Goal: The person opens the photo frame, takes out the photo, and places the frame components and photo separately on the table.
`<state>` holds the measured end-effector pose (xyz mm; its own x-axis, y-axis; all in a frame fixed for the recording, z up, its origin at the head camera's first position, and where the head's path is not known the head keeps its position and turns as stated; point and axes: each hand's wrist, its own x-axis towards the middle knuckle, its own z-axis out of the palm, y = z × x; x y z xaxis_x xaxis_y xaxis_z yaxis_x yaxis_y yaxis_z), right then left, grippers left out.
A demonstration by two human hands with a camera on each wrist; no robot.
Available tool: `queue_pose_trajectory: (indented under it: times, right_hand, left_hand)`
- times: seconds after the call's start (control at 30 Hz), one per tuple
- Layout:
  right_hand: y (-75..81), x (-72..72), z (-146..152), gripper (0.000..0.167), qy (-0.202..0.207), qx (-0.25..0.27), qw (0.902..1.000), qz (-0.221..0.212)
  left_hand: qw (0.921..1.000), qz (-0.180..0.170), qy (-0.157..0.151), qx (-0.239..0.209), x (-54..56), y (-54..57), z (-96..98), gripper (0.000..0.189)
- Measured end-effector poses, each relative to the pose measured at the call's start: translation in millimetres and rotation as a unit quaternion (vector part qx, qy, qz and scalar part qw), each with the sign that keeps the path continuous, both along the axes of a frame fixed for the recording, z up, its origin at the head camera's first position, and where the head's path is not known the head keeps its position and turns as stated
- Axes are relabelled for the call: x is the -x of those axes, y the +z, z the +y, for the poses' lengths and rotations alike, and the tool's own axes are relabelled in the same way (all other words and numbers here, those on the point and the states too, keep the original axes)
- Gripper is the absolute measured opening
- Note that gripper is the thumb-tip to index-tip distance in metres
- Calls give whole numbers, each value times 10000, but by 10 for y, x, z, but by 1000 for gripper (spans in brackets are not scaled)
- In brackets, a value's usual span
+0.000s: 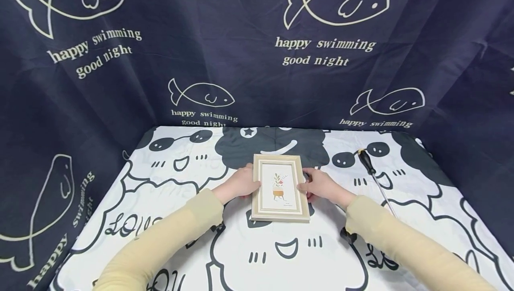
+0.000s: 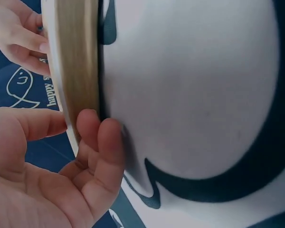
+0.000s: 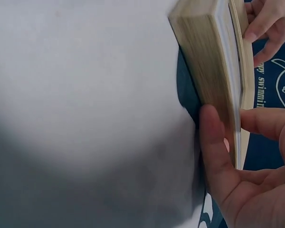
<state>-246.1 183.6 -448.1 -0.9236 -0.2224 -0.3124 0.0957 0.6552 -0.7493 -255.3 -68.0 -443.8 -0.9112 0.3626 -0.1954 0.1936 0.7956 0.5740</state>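
A light wooden picture frame (image 1: 278,213) is at the middle of the table, its front facing up toward me and showing a print (image 1: 278,190) of a plant in an orange pot on legs. My left hand (image 1: 242,182) grips its left edge, the thumb on the front and the fingers at the side. On the opposite edge my right hand (image 1: 321,184) pinches it the same way. Both wrist views show the frame's thick wooden side, in the left wrist view (image 2: 77,61) and in the right wrist view (image 3: 206,57), close over the cloth with fingertips right at its lower edge.
To the right lies a screwdriver (image 1: 366,162) with a black handle, its metal shaft running toward my right forearm. A white cloth (image 1: 321,255) with black cartoon drawings covers the table. Dark blue curtains (image 1: 249,59) with fish prints hang behind it and at both sides.
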Motion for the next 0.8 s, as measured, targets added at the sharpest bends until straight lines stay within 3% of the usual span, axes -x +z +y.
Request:
queue_pose_trajectory:
  times: [0.4, 0.8]
  right_hand:
    - [-41, -70, -41, 63, 230, -398, 9975, 546]
    - [6, -76, -52, 63, 228, -473, 9967, 625]
  left_hand:
    - [9997, -156, 88, 165, -59, 32, 55, 57]
    - [9998, -6, 66, 194, -72, 16, 44, 55]
